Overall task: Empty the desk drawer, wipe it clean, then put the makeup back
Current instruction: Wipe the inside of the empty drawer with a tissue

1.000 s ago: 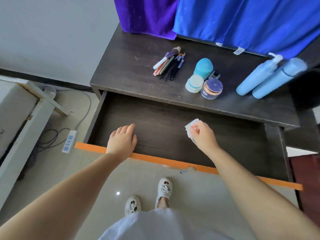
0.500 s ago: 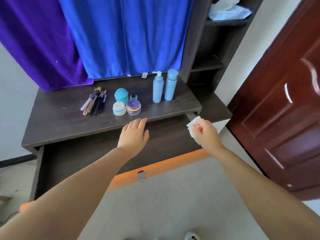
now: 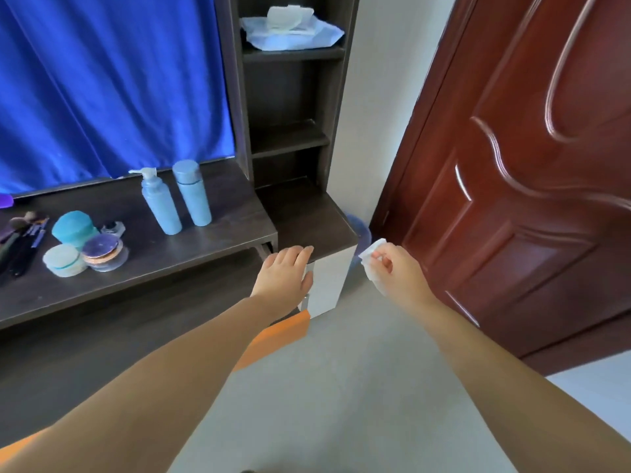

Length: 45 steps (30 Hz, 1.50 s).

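Observation:
The dark drawer (image 3: 143, 322) with an orange front edge (image 3: 273, 332) stands pulled out under the desk top (image 3: 205, 240). On the desk top are two light blue bottles (image 3: 177, 199), a teal jar (image 3: 73, 227), two round compacts (image 3: 85, 257) and a bundle of brushes (image 3: 24, 240). My left hand (image 3: 285, 273) hovers flat, fingers apart, over the drawer's right end. My right hand (image 3: 392, 268) pinches a crumpled white wipe (image 3: 370, 257) out to the right, off the desk, above the floor.
A dark shelf unit (image 3: 290, 138) rises at the desk's right, with a pack of wipes (image 3: 290, 29) on its upper shelf. A blue bin (image 3: 360, 230) peeks out behind the side cabinet. A red-brown door (image 3: 512, 199) stands close on the right. Blue cloth (image 3: 112, 83) hangs behind.
The view has swung right and up. My right hand carried the wipe out of the drawer, past the desk's right end. My left hand followed to the drawer's right end.

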Each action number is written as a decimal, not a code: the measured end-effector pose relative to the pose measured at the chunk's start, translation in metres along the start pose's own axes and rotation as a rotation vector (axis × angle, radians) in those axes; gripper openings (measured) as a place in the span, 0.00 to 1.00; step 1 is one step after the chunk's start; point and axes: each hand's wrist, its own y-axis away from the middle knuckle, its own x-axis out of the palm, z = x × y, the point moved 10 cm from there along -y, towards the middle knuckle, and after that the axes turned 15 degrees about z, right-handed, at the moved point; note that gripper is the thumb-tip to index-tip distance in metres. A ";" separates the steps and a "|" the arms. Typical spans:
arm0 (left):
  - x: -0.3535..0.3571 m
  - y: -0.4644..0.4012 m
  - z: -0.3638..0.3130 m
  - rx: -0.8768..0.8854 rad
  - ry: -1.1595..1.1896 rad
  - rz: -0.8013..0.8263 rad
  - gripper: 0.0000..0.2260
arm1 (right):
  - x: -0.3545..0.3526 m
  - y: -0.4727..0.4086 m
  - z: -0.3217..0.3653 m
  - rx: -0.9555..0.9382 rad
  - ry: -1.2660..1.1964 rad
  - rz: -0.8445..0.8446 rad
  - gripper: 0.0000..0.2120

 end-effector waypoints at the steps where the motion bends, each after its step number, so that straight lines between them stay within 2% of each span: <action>1: -0.001 -0.012 -0.001 -0.004 0.005 0.001 0.22 | -0.004 -0.009 -0.004 0.001 0.004 0.010 0.08; 7: 0.001 -0.105 0.023 -0.049 0.076 -0.009 0.22 | -0.011 -0.101 -0.028 -0.037 0.014 0.070 0.06; 11: 0.015 -0.170 0.039 -0.098 0.158 0.046 0.21 | -0.010 -0.174 -0.048 -0.013 0.054 0.099 0.05; 17: 0.053 -0.241 0.052 -0.164 0.242 0.115 0.22 | 0.023 -0.270 -0.090 0.022 0.154 0.247 0.07; 22: 0.112 -0.290 0.083 -0.364 0.292 0.121 0.23 | 0.073 -0.349 -0.113 -0.025 0.157 0.417 0.08; 26: 0.164 -0.305 0.109 -0.576 0.346 0.178 0.24 | 0.125 -0.401 -0.119 -0.075 0.259 0.555 0.11; 28: 0.184 -0.306 0.116 -0.624 0.313 0.205 0.23 | 0.148 -0.417 -0.123 -0.103 0.313 0.593 0.11; 33: 0.195 -0.306 0.118 -0.637 0.215 0.097 0.23 | 0.183 -0.432 -0.137 -0.209 0.444 0.645 0.09; 36: 0.200 -0.307 0.119 -0.628 0.189 0.097 0.23 | 0.188 -0.430 -0.140 -0.236 0.481 0.653 0.09; 41: 0.185 -0.302 0.115 -0.668 0.258 0.198 0.27 | 0.173 -0.432 -0.133 -0.156 0.359 0.715 0.11; 45: 0.138 -0.293 0.101 -0.681 0.221 0.153 0.24 | 0.132 -0.435 -0.105 -0.181 0.321 0.658 0.13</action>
